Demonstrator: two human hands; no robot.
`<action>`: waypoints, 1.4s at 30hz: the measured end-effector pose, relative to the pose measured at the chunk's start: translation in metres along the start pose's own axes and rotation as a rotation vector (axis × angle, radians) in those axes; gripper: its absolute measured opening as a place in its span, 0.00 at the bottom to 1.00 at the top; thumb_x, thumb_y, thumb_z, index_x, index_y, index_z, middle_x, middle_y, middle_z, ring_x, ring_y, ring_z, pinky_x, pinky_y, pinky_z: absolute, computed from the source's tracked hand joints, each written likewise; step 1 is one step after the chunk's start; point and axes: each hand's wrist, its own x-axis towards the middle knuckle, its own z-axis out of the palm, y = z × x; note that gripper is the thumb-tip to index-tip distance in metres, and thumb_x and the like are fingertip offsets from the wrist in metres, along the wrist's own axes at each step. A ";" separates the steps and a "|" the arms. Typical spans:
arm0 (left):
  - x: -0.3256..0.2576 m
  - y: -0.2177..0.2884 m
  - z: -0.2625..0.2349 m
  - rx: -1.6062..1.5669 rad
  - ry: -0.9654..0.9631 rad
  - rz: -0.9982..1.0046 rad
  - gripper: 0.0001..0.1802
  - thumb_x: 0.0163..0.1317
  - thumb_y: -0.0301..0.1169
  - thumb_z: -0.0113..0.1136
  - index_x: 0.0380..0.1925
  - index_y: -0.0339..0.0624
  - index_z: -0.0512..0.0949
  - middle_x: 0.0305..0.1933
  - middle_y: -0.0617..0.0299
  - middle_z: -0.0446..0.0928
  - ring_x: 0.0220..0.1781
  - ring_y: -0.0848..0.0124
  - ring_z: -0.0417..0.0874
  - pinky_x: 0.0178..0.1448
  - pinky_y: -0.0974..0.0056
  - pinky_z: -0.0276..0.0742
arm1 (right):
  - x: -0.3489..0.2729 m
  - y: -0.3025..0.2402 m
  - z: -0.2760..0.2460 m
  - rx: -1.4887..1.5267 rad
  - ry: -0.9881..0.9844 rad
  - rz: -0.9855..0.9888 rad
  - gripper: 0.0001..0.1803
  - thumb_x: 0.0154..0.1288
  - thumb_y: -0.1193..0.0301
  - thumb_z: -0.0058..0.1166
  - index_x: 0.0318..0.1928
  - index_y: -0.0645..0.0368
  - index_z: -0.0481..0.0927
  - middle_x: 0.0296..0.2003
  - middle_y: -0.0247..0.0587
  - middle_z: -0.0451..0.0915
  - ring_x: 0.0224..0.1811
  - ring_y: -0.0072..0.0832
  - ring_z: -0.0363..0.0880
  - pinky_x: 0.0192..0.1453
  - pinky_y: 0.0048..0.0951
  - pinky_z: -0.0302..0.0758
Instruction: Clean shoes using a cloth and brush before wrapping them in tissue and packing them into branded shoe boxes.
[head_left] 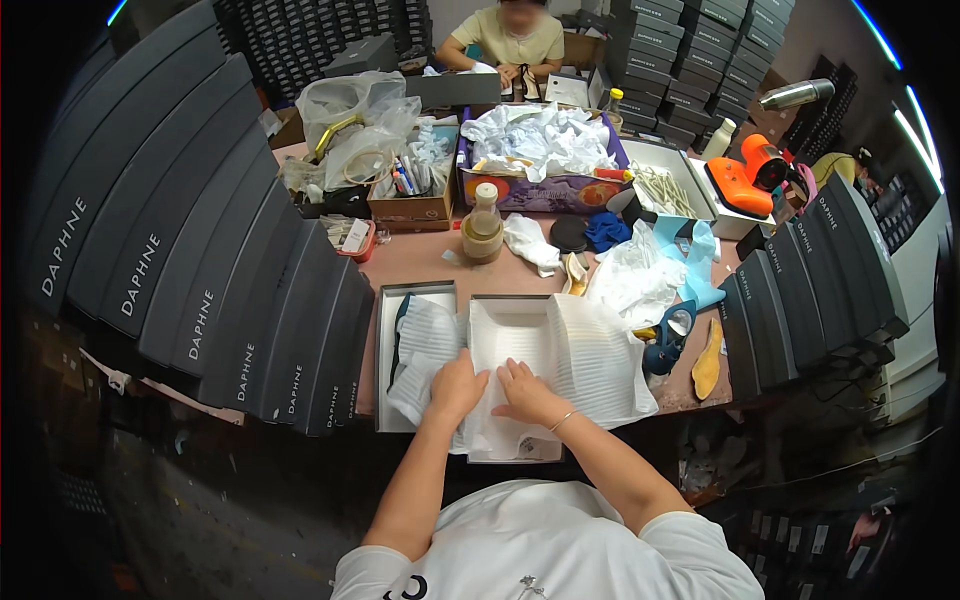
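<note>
My left hand point(457, 388) is closed at the edge of a white packing sheet point(485, 425), its fingers curled and partly hidden. Fingers apart, my right hand point(530, 392) rests on the same sheet inside an open shoe box point(515, 455). Ribbed foam sheet point(600, 350) drapes over that box's right side. At its left lies another shallow grey box part point(400, 412), holding a dark item under crinkled white wrapping point(428, 330). To the right, a dark blue shoe point(668, 345) sits beside a tan insole point(707, 360).
Tall rows of dark shoe boxes point(215, 290) stand at the left, more boxes point(800, 290) at the right. Behind are a purple carton point(535, 190) of crumpled paper, a pump bottle point(483, 230) and an orange tool point(745, 185). A person point(510, 45) sits opposite.
</note>
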 end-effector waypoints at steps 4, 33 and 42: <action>0.019 -0.016 -0.002 0.024 0.217 0.052 0.14 0.54 0.34 0.56 0.31 0.30 0.76 0.32 0.36 0.79 0.37 0.40 0.80 0.45 0.44 0.75 | -0.040 -0.035 -0.071 0.054 0.398 -0.139 0.45 0.55 0.59 0.66 0.66 0.68 0.58 0.66 0.65 0.57 0.70 0.55 0.54 0.71 0.50 0.55; -0.005 0.058 -0.017 0.312 0.076 0.500 0.46 0.58 0.36 0.62 0.71 0.36 0.47 0.73 0.40 0.49 0.76 0.45 0.47 0.74 0.43 0.46 | -0.135 0.044 -0.094 0.609 0.831 0.314 0.37 0.59 0.67 0.62 0.66 0.64 0.61 0.56 0.56 0.71 0.60 0.43 0.71 0.65 0.38 0.64; 0.035 0.055 0.004 0.409 -0.156 0.500 0.39 0.59 0.40 0.63 0.67 0.38 0.60 0.69 0.42 0.60 0.73 0.53 0.57 0.75 0.44 0.44 | -0.131 0.168 -0.051 0.376 1.175 0.636 0.34 0.50 0.61 0.69 0.55 0.63 0.71 0.63 0.65 0.62 0.64 0.51 0.65 0.65 0.41 0.65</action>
